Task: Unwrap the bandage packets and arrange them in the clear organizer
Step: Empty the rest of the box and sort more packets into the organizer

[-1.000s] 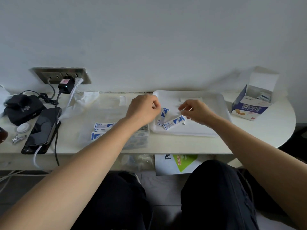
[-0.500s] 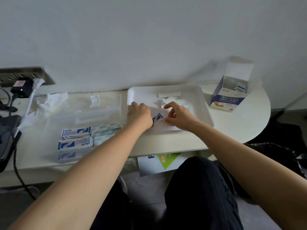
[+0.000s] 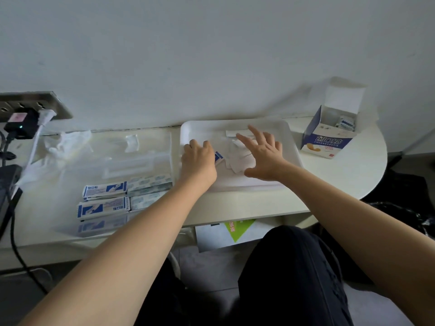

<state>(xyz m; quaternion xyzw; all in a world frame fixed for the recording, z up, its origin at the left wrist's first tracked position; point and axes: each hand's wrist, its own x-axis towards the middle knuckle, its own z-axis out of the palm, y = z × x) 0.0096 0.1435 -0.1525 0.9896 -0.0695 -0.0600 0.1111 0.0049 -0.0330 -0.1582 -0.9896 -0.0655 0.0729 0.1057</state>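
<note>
A white tray (image 3: 289, 137) lies on the table against the wall. Over its left part my left hand (image 3: 199, 163) curls its fingers on a blue-and-white bandage packet (image 3: 218, 157). My right hand (image 3: 262, 156) hovers over the tray's middle with fingers spread and holds nothing. Torn white wrappers (image 3: 240, 158) lie between the two hands. The clear organizer (image 3: 127, 201) sits left of the tray near the table's front edge, holding blue-and-white packets (image 3: 103, 207) and unwrapped bandages (image 3: 149, 184).
An open bandage box (image 3: 329, 135) with several packets stands right of the tray. Clear plastic bags (image 3: 131, 156) lie behind the organizer. A wall socket with plugs (image 3: 26, 118) and cables (image 3: 14, 231) sit at the far left. The table's rounded edge (image 3: 376, 175) ends on the right.
The view has swung right and closer. My right hand let go of the wrapper and spread its fingers over the tray. My left hand stays curled on the packet.
</note>
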